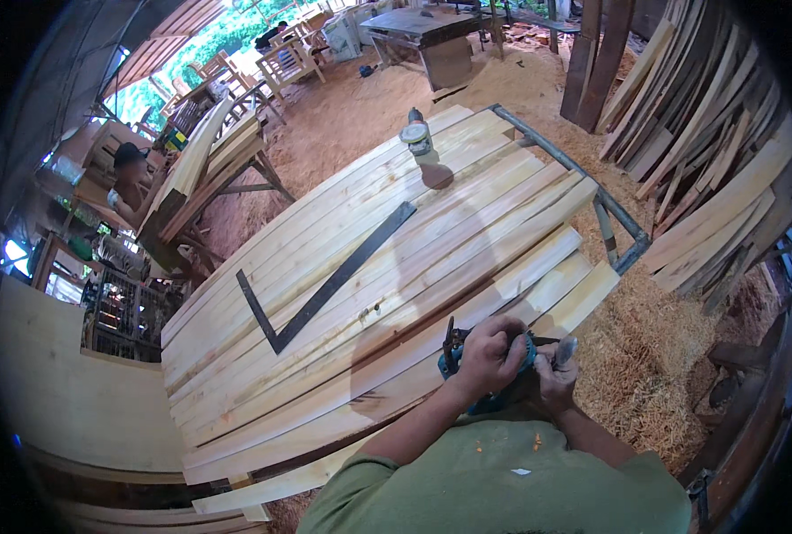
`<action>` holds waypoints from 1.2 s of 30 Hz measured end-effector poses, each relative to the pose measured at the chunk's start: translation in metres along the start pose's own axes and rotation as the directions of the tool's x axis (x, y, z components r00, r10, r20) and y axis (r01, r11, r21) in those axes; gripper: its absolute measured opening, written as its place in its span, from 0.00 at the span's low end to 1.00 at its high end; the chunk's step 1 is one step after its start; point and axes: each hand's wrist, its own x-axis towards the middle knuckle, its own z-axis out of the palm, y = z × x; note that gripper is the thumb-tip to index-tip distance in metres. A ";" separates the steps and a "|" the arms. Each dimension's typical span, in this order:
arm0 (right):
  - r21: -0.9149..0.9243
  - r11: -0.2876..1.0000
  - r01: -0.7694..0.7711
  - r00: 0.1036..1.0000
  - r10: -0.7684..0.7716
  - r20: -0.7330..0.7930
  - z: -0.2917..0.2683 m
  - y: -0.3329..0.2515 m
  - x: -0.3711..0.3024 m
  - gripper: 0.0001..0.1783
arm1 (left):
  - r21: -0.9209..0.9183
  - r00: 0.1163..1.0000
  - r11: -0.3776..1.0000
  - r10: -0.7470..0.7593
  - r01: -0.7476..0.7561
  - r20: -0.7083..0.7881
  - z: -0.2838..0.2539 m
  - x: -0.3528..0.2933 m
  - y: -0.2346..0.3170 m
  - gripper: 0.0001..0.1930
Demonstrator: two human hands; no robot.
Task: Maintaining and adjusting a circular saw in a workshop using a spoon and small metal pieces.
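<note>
A teal power tool (477,402) is close against my body at the near right edge of the boards, mostly covered by my hands and arms. My left hand (489,356) is closed over its top, fingers curled. Beside it, my right hand (556,381) is also closed, at the tool's right side, with a small pale grey piece (566,351) at its fingers that I cannot make out. Long pale planks (324,374) lie side by side under and ahead of the tool. A dark L-shaped carpenter's square (337,286) rests flat on them.
A handheld sander or grinder (416,136) sits at the planks' far end. A metal frame (605,200) supports their right side. Wood shavings (645,383) heap at right below leaning offcuts (707,116). Another person (133,182) is by a timber stack (204,169) at left.
</note>
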 end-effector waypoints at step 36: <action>0.673 0.717 -0.183 0.924 0.360 -0.132 -0.025 -0.048 0.035 0.16 | 0.183 0.250 0.861 -0.331 0.473 0.910 0.029 0.113 -0.034 0.11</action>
